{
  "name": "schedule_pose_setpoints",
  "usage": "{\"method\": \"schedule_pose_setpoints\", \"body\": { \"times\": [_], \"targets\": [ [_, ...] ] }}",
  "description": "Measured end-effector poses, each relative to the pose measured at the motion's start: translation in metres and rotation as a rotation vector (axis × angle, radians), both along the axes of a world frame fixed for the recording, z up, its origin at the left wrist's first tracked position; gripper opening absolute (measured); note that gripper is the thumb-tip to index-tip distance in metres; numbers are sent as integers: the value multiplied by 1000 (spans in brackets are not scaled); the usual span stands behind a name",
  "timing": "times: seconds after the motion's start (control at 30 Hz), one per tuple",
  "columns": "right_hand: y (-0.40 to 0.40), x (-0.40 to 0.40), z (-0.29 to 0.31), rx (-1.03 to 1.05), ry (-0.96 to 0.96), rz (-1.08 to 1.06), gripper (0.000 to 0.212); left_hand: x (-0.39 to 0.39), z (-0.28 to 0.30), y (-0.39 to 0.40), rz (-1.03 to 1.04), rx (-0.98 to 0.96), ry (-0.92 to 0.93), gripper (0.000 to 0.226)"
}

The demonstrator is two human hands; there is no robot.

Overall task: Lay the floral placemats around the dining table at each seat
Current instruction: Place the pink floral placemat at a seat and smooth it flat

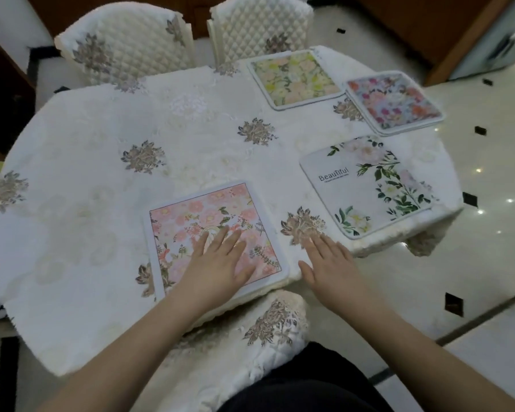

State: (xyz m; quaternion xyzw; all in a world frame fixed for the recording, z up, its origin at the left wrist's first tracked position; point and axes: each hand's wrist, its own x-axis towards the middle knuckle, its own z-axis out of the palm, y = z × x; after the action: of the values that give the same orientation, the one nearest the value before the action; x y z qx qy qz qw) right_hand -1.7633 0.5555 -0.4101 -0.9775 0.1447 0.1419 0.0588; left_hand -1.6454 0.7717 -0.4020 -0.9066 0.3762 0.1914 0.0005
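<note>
A pink floral placemat (191,221) lies at the near edge of the dining table (87,179). My left hand (217,260) rests flat on it, fingers straight. To its right, my right hand (330,263) lies open over the white tablecloth, just off the mat's corner. A white placemat with green leaves and the word "Beautiful" (366,185) sits at the right edge. Beyond it a blue-pink floral placemat (394,101) lies on top of another mat, at the far right corner. A yellow-green floral placemat (295,77) lies at the far side.
Two quilted white chairs (125,40) (259,25) stand at the far side. A chair with a matching cover (250,337) is pushed in just below my hands. Glossy floor tiles (488,173) run along the right. Dark wooden furniture stands at the back.
</note>
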Motion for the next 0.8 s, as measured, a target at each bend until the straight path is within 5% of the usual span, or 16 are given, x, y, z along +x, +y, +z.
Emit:
{"method": "schedule_pose_setpoints", "body": {
  "times": [0.2, 0.8],
  "targets": [
    [-32, -29, 4, -49, -26, -242, 68, -10, 9, -46, -63, -16, -45, 97],
    [-197, -112, 5, 15, -88, -464, 75, -63, 28, -274, -283, -87, -65, 89]
  ]
}}
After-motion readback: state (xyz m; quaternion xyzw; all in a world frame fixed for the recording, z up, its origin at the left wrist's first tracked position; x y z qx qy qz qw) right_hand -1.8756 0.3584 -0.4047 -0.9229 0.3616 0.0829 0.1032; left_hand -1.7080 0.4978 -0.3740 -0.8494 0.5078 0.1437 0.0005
